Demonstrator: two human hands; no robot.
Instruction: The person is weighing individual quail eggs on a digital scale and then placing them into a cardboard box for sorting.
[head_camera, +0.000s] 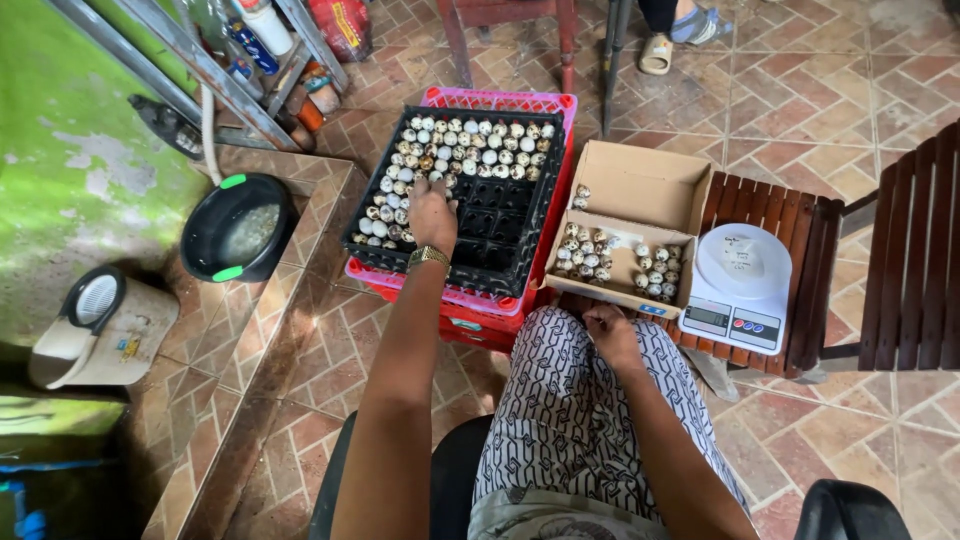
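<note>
My left hand (432, 215), with a gold watch at the wrist, reaches into a black egg tray (500, 225) and rests on small speckled eggs (440, 150) in its left half. Its fingers curl down onto the eggs; whether any egg is gripped is hidden. The tray sits on a red and pink plastic crate (470, 310). My right hand (612, 335) lies closed on my patterned knee, just below an open cardboard box (640, 185) that holds more speckled eggs (615, 260) along its near side.
A white kitchen scale (738, 290) stands on a wooden slatted stool (810, 225) right of the box. A dark wooden chair (915, 260) is at far right. A black bowl (238, 228) and a cap (100, 330) lie at left. Another person's sandalled foot (660, 55) is at the top.
</note>
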